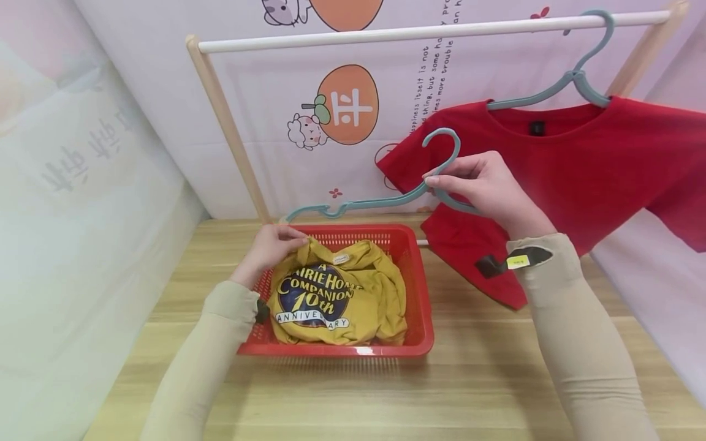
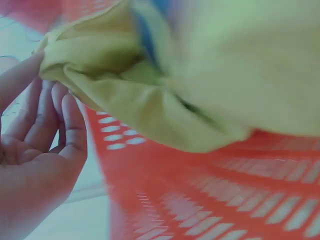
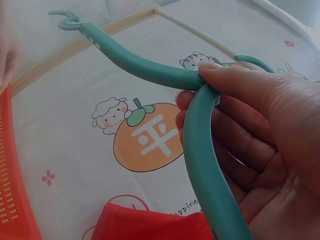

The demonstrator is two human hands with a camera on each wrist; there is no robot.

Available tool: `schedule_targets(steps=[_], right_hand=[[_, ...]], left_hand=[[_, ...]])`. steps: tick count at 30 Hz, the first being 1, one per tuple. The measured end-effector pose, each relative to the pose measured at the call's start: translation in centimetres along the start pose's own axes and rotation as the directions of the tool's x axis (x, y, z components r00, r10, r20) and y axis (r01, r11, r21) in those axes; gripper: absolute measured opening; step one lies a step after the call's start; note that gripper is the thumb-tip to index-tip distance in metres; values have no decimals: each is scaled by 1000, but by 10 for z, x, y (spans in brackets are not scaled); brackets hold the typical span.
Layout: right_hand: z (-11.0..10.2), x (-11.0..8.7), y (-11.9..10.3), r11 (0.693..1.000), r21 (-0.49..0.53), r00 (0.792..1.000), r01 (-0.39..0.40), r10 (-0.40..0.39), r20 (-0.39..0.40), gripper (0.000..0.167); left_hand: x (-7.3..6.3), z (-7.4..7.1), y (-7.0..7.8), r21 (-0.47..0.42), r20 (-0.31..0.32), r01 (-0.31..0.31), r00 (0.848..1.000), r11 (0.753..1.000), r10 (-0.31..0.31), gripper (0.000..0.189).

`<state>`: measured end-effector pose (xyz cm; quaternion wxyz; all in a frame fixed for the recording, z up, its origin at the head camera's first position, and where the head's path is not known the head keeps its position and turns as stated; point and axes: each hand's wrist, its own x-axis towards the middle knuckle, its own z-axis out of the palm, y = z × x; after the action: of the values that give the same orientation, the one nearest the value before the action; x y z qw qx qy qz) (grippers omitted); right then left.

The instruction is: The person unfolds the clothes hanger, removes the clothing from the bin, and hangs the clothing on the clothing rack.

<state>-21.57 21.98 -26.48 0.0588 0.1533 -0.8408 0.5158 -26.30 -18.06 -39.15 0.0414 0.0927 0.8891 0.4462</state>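
A yellow T-shirt (image 1: 364,306) with a printed blue emblem lies bunched in a red plastic basket (image 1: 421,294). My left hand (image 1: 273,245) pinches the shirt near its collar, at the basket's back left corner. In the left wrist view the thumb and fingers grip a fold of the yellow cloth (image 2: 100,65). My right hand (image 1: 485,184) holds a blue-green clothes hanger (image 1: 380,202) by its neck, below the hook. One hanger arm reaches left over the basket's back rim. In the right wrist view thumb and fingers pinch the hanger (image 3: 150,67) where its arms meet.
A clothes rack with a white rail (image 1: 353,38) and wooden posts (image 1: 228,128) stands at the back. From the rail hangs a red T-shirt (image 1: 584,165) on another blue-green hanger (image 1: 535,98), right behind my right hand. Wooden tabletop (image 1: 342,404) extends in front of the basket.
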Motion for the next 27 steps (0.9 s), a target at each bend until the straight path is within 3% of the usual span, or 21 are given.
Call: schedule_targets(steps=[4,8,15,21,27], right_hand=[[-2,-1,0,1000,-8,1000,2,-2,-11,33],[-5,-4,0,999,-39,999,-29,28,-39,37],[-12,-8,-1,999,-38,996,-28,24,-89,39],[-20,-13,-1,999,47,994,-4,9,-109,37],[-19,-14,-6,997,72,994,16,-8,-110,36]], left_hand=[[-3,-15,21,-100,-52,-51,998,994,46,26],[-8,-31,41,-136,-119,-97,990,986,81,26],[-21,-52,70,-223,-180,-163,976,961,124,35],[-30,-62,89,-236,-236,-220,958,946,164,30],[-34,-63,101,-224,-251,-279,942,934,222,28]])
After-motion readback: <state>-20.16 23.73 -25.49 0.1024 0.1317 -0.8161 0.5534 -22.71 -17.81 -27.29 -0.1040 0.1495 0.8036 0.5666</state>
